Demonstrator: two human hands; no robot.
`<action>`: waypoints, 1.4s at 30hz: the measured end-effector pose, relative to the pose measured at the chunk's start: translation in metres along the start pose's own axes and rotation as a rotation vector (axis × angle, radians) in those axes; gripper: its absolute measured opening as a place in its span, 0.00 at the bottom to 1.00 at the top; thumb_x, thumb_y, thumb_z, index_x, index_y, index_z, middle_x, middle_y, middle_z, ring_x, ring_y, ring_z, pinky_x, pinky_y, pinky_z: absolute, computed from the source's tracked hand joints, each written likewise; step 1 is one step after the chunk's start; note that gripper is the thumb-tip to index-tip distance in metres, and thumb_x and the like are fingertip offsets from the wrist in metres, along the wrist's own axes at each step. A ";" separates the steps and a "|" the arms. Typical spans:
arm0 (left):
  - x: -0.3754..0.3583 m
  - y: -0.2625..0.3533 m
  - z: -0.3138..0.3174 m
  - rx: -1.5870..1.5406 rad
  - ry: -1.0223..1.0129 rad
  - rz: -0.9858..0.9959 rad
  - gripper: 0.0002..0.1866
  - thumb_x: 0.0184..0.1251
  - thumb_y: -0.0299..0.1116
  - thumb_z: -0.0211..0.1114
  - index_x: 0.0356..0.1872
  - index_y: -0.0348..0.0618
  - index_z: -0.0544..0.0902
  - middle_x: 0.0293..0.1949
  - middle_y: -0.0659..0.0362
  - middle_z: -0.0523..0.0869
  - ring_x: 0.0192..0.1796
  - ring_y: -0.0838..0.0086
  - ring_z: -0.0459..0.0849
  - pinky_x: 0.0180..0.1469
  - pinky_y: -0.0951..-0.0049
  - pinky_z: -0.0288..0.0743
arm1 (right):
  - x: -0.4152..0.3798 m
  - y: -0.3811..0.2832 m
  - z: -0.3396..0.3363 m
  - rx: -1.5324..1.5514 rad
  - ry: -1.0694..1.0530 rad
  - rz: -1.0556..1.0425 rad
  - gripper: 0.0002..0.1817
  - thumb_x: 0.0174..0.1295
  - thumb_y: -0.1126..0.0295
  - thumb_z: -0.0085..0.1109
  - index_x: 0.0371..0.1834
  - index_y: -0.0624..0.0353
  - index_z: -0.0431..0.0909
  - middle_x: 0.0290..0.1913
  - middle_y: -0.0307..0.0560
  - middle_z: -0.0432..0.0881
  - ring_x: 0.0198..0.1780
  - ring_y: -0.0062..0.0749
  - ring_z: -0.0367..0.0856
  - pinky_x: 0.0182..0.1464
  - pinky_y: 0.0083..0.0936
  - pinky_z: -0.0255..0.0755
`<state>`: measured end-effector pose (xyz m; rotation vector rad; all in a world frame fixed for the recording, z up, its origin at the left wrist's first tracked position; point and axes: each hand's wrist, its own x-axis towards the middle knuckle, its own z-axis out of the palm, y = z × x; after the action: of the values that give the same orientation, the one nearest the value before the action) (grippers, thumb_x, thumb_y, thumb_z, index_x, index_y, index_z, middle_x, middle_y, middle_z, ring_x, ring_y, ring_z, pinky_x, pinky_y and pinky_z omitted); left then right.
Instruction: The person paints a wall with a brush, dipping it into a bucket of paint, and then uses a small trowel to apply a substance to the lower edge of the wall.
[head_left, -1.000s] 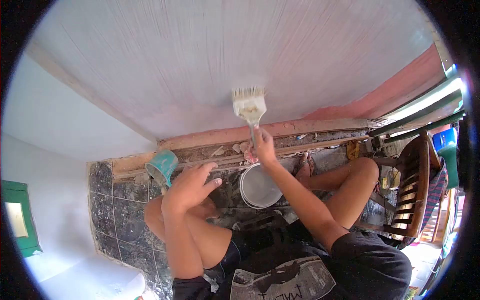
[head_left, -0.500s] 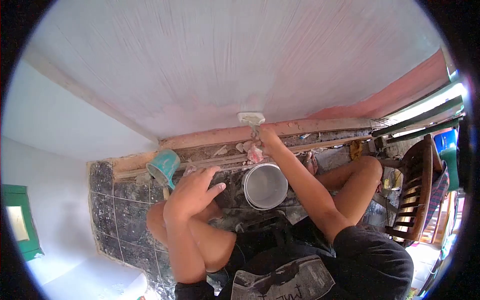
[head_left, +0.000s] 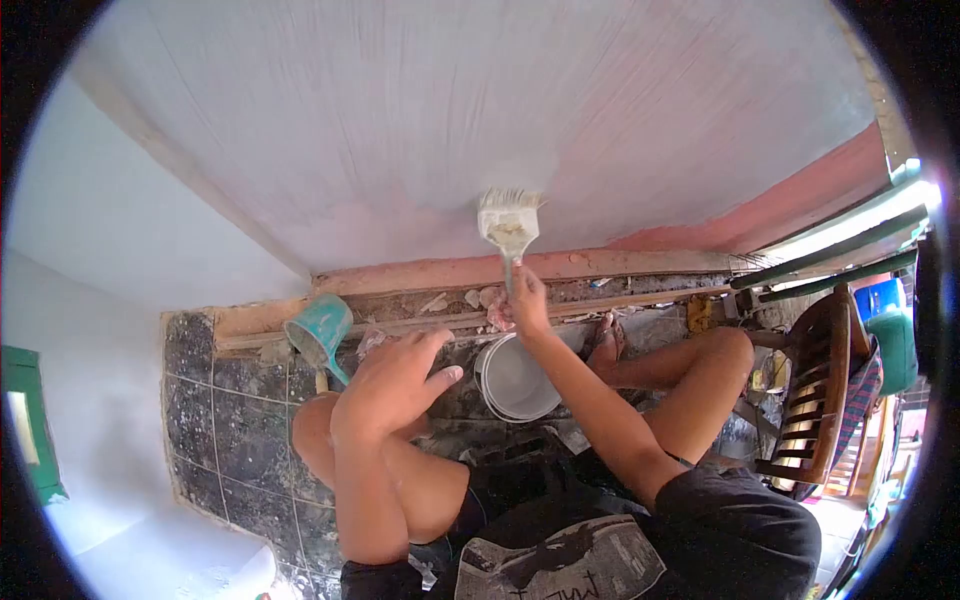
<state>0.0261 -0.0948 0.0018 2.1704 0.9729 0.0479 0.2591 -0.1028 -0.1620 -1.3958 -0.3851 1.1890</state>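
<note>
My right hand (head_left: 530, 300) is closed round the handle of a wide paintbrush (head_left: 508, 218), its bristles pointing up against the wall (head_left: 420, 130). Whitish paint coats the brush head. Below that hand stands a white bucket (head_left: 520, 385) with pale liquid inside, partly covered by my right forearm. My left hand (head_left: 393, 383) hovers above my bent knee, thumb and fingers apart, holding nothing. Just to its left is a teal dipper (head_left: 320, 328) with a handle, lying tilted by the wall's foot. Fresh pale paint covers most of the wall; pink shows along its lower right.
A wooden chair (head_left: 822, 385) stands at the right, with blue and green containers (head_left: 890, 350) behind it. Rubble and a wooden strip (head_left: 640, 297) run along the wall base. Dark paint-spattered tiles (head_left: 245, 420) cover the floor. A green-framed opening (head_left: 30, 425) is at far left.
My right hand has brought the brush upward on the wall, so its full head and bristles now show. My left hand stays nearly where it was. The view has shifted slightly.
</note>
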 end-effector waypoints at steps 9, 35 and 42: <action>-0.009 -0.015 -0.003 -0.044 -0.013 -0.048 0.23 0.66 0.43 0.60 0.58 0.41 0.72 0.52 0.43 0.79 0.52 0.52 0.79 0.56 0.58 0.71 | 0.098 0.116 0.002 -0.004 0.073 0.528 0.10 0.68 0.61 0.51 0.31 0.53 0.72 0.19 0.38 0.70 0.14 0.21 0.63 0.13 0.22 0.54; -0.014 -0.008 -0.006 -0.062 -0.042 -0.036 0.25 0.66 0.46 0.59 0.58 0.40 0.72 0.53 0.43 0.79 0.57 0.47 0.75 0.60 0.55 0.68 | 0.080 0.081 -0.016 -0.043 -0.052 0.530 0.12 0.71 0.61 0.44 0.32 0.52 0.71 0.20 0.35 0.70 0.15 0.20 0.62 0.15 0.20 0.56; -0.021 -0.022 -0.009 -0.033 0.053 -0.064 0.24 0.66 0.45 0.59 0.57 0.39 0.72 0.51 0.42 0.80 0.55 0.46 0.76 0.57 0.54 0.69 | 0.150 0.127 -0.025 0.027 -0.021 0.551 0.08 0.70 0.62 0.46 0.37 0.53 0.70 0.25 0.41 0.71 0.18 0.28 0.68 0.19 0.27 0.67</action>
<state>-0.0057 -0.0940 -0.0005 2.1155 1.0641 0.0911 0.2914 -0.0267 -0.3424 -1.5159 0.0119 1.6450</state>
